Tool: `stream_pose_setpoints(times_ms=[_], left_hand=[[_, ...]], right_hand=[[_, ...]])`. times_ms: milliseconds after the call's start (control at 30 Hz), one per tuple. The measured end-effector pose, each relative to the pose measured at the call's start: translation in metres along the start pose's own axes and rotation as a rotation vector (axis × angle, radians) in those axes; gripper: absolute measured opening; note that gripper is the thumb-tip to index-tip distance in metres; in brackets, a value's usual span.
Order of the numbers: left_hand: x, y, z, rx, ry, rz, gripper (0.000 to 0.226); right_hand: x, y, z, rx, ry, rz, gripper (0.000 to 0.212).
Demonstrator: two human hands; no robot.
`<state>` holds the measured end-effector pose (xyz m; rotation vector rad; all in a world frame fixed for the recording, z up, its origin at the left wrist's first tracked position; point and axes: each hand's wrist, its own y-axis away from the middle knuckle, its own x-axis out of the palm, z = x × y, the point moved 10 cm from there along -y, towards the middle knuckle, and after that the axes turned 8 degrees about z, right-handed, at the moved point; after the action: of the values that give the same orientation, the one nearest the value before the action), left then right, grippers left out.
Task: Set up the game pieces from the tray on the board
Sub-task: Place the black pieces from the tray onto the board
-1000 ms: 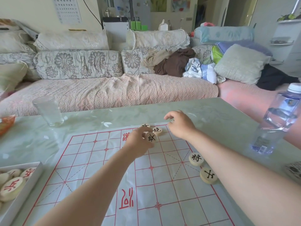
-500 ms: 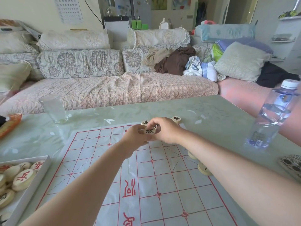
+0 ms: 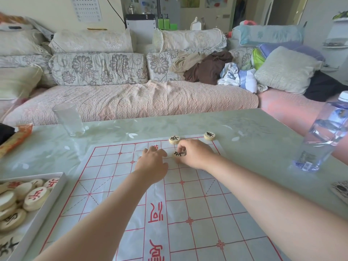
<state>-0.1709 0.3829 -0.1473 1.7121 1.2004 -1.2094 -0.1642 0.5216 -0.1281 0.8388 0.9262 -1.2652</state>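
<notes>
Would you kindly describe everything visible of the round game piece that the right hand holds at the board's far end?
The round cream game piece is a thick, wooden-looking disc with a black character on its upper face. The right hand pinches its rim. It is low at the far end of the white, red-lined board, beside the left hand; whether it rests on the board cannot be told.

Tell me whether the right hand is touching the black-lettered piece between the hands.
Touching. The head view shows the right hand pinching the black-lettered piece, fingers overlapping its right edge.
</notes>
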Motion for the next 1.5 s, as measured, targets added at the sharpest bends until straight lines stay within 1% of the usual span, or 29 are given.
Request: stream_pose_setpoints(times_ms=[167, 333, 533, 767, 867, 967, 1033, 1167, 1233, 1300, 1400, 1500], left_hand=[[-0.013, 0.013, 0.008, 0.035, 0.064, -0.058, 0.035], [-0.033, 0.034, 0.028, 0.031, 0.067, -0.111, 0.032], [-0.075, 0.092, 0.085, 0.007, 0.013, -0.207, 0.032], [-0.108, 0.165, 0.187, -0.136, -0.009, -0.157, 0.029], [-0.123, 0.191, 0.224, -0.164, -0.018, -0.193, 0.026], [-0.132, 0.213, 0.256, -0.192, 0.001, -0.205, 0.028], [-0.136, 0.226, 0.273, -0.215, -0.054, -0.214, 0.030], [-0.142, 0.249, 0.299, -0.276, -0.134, -0.221, 0.037], [-0.138, 0.256, 0.305, -0.269, -0.149, -0.195, 0.036], [-0.130, 0.258, 0.306, -0.251, -0.153, -0.166, 0.036], [-0.126, 0.255, 0.308, -0.244, -0.120, -0.133, 0.031], [-0.131, 0.252, 0.308, -0.228, -0.098, -0.108, 0.022]], right_hand=[[-0.010, 0.000, 0.014, -0.001, 0.031, -0.017, 0.013], [-0.009, 0.003, 0.051, -0.025, -0.001, -0.022, 0.008], [0.012, 0.018, 0.134, -0.113, -0.095, 0.035, 0.006], [0.075, 0.042, 0.253, -0.262, -0.077, 0.188, 0.004], [0.095, 0.046, 0.300, -0.307, -0.068, 0.224, 0.009], [0.109, 0.050, 0.341, -0.352, -0.057, 0.251, 0.013], [0.118, 0.052, 0.362, -0.373, -0.024, 0.272, 0.013], [0.137, 0.053, 0.388, -0.390, 0.037, 0.319, 0.017], [0.147, 0.055, 0.395, -0.393, 0.103, 0.387, 0.019], [0.155, 0.057, 0.397, -0.409, 0.161, 0.468, 0.026], [0.159, 0.060, 0.393, -0.411, 0.129, 0.561, 0.039], [0.159, 0.066, 0.386, -0.408, 0.078, 0.584, 0.035]])
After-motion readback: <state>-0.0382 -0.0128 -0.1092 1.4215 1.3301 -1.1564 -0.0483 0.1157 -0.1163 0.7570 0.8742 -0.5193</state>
